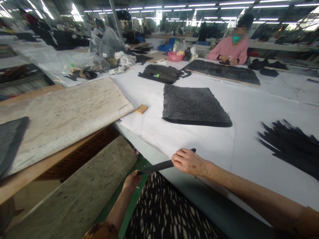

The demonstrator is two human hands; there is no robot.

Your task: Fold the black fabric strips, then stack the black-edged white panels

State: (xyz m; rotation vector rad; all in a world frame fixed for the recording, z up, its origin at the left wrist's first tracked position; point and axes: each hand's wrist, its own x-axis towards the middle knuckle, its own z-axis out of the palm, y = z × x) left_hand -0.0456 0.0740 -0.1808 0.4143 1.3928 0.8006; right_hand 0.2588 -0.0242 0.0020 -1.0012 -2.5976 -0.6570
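Observation:
A narrow black fabric strip (157, 167) stretches between my two hands at the near edge of the white table (149, 132). My left hand (132, 181) is closed on its lower left end, out past the table edge. Near the other end, my right hand (188, 162) grips the strip, with a short dark tip showing beyond the fingers. Behind my right hand lies a dark grey stack of fabric pieces (195, 105), flat on the table. A fanned pile of black strips (290, 144) lies at the right.
A pale worn board (67, 113) slants along the left, with a grey fabric piece (12, 142) on it. A small tan block (141, 109) sits beside its corner. Farther back are black bundles (160, 73), a pink basket (175, 56) and a person in pink (230, 49).

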